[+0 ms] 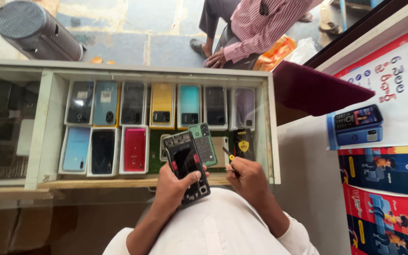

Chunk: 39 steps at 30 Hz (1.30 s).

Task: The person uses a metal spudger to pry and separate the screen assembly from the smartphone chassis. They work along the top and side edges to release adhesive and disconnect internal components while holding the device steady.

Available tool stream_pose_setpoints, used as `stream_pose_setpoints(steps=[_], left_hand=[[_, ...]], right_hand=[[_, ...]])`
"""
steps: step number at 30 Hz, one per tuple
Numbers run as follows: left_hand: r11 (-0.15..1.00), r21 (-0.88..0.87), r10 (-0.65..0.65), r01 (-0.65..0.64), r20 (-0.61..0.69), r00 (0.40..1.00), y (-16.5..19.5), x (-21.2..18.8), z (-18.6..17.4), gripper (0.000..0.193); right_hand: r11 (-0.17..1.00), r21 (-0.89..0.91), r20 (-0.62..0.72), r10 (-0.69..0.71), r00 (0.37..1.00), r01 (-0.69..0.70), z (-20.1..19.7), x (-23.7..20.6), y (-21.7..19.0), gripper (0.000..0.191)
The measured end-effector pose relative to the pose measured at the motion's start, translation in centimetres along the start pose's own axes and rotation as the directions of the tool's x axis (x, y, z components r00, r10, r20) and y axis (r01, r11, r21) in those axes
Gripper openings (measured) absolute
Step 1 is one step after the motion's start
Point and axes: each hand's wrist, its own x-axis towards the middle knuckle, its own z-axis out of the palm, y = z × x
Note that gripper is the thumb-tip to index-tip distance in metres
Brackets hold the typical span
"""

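- Far left, beyond the desk: a dark cylindrical speaker (36, 30) lies on the tiled floor (133, 28), well apart from everything else.
- Glass-topped desk (38, 137) with a pale frame; under the glass, two rows of phones. Back row of seven runs edge to edge, with a yellow phone (162, 105) and a teal phone (189, 105) near the middle. Front row has a light blue phone (76, 149), a black one and a red phone (135, 149), packed side by side, no gaps to speak of.
- Left hand (174, 182) grips an opened phone (187, 167), thumb laid across its lower half, fingers wrapped behind. The phone is held tilted above the near edge of the desk, dark innards facing up.
- Just behind it, touching or overlapping its upper right edge, a green circuit board (203, 141); cannot tell if it rests on the glass.
- Right hand (247, 177) is closed in a pinch on a thin tool (227, 158) with a yellowish tip, just right of the opened phone, over the desk's front right corner.
- Open room: narrow gap between the two hands; desk frame close on the right.
- Top centre-right: a seated person in a striped shirt (260, 23), one hand on the knee, well apart.
- Right: maroon flap (317, 89), then posters (388, 141) on the wall.
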Motion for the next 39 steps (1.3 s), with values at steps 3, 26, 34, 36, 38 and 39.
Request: stream_pose_setpoints(steps=[3,26,34,36,38,39], left_hand=[[0.998,-0.067,0.014,-0.012,0.019,1.0,0.5,0.1,0.1,0.037],[0.905,-0.411,-0.08,0.108,0.083,0.993,-0.1,-1.6,0.1,0.042],[0.923,-0.37,-0.081,0.104,0.077,0.994,0.1,-1.4,0.2,0.037],[0.927,-0.359,-0.089,0.109,0.07,0.994,0.1,-1.3,0.1,0.037],[0.933,-0.342,-0.098,0.113,0.061,0.993,0.1,-1.3,0.1,0.037],[0.938,-0.332,-0.087,0.101,0.058,0.995,0.0,-1.2,0.1,0.037]], right_hand=[[0.996,-0.06,0.007,0.06,0.998,-0.06,-0.5,0.1,-1.1,0.029],[0.997,0.071,0.09,-0.033,0.995,0.026,-3.6,-1.7,-6.4,0.028],[0.991,-0.009,0.107,-0.135,0.985,0.137,-3.5,-1.0,-6.4,0.032],[0.988,-0.023,0.118,-0.146,0.982,0.15,-3.5,-0.9,-6.4,0.03],[0.989,-0.025,0.125,-0.142,0.982,0.146,-3.5,-0.8,-6.4,0.028],[0.989,-0.026,0.129,-0.139,0.982,0.144,-3.5,-0.8,-6.4,0.027]])
